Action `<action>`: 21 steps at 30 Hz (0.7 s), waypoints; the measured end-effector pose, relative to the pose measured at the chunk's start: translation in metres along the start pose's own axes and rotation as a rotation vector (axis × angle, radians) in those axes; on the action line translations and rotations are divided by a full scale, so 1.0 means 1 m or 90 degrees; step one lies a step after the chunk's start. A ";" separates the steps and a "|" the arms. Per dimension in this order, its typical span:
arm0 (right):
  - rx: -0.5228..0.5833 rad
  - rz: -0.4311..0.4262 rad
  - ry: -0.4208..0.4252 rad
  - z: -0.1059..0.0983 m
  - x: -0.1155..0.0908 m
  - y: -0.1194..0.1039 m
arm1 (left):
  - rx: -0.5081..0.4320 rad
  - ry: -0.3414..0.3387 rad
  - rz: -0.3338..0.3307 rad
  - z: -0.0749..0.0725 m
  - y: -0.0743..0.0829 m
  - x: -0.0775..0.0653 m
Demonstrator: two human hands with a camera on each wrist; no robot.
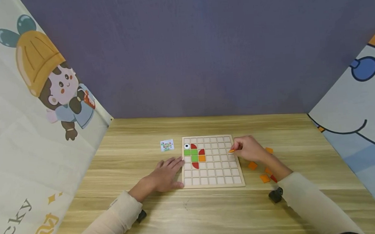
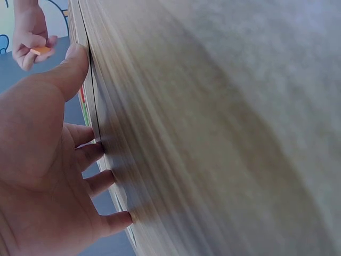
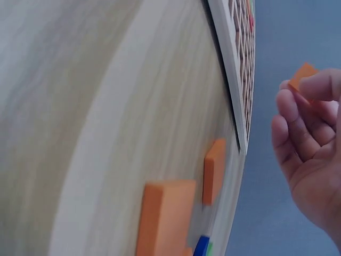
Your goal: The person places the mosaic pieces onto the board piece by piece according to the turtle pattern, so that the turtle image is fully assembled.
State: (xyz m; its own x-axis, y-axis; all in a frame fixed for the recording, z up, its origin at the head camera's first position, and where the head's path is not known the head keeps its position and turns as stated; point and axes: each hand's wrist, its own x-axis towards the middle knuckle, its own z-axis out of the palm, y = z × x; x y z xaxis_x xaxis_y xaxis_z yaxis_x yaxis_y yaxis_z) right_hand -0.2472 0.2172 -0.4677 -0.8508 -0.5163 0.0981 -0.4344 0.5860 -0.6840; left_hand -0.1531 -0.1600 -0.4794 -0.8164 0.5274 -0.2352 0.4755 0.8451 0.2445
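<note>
A wooden grid board (image 1: pixel 219 164) lies on the table, with green, red and orange tiles and a white eye tile (image 1: pixel 187 146) set in its left part. My left hand (image 1: pixel 166 175) rests at the board's left edge, fingers spread and fairly straight; in the left wrist view its fingertips touch the table and board edge. Above the board's right side, my right hand (image 1: pixel 247 148) pinches an orange tile (image 3: pixel 303 76) between thumb and finger. The held tile is clear of the board.
Loose orange tiles (image 1: pixel 253 165) and a red piece (image 1: pixel 273 178) lie right of the board, partly under the right forearm. A blue piece (image 3: pixel 201 246) shows low in the right wrist view. Beyond the left hand lies a small picture card (image 1: pixel 167 145). A dark wall (image 1: pixel 204 60) stands behind the table.
</note>
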 end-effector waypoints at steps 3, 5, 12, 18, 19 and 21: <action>0.011 -0.013 -0.023 0.003 0.003 -0.003 | 0.001 0.000 -0.002 0.000 0.000 0.000; 0.013 -0.023 -0.038 0.006 0.004 -0.004 | 0.000 -0.001 -0.004 0.000 0.001 0.000; 0.045 -0.037 -0.080 0.012 0.008 -0.006 | -0.002 -0.004 -0.002 -0.001 0.001 -0.001; 0.030 -0.043 -0.081 0.018 0.012 -0.007 | -0.001 -0.002 -0.004 -0.002 0.002 0.000; 0.025 -0.046 -0.081 0.019 0.013 -0.008 | 0.000 -0.003 -0.005 -0.002 0.002 0.000; 0.015 -0.051 -0.080 0.021 0.014 -0.011 | -0.001 -0.003 -0.005 -0.001 0.002 0.000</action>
State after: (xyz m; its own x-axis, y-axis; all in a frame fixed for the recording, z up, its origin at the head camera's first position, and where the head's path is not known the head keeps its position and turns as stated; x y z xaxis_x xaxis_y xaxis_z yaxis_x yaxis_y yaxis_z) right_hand -0.2485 0.1902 -0.4742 -0.7695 -0.6355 0.0630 -0.4913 0.5262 -0.6941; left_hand -0.1528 -0.1587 -0.4778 -0.8188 0.5208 -0.2416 0.4683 0.8493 0.2438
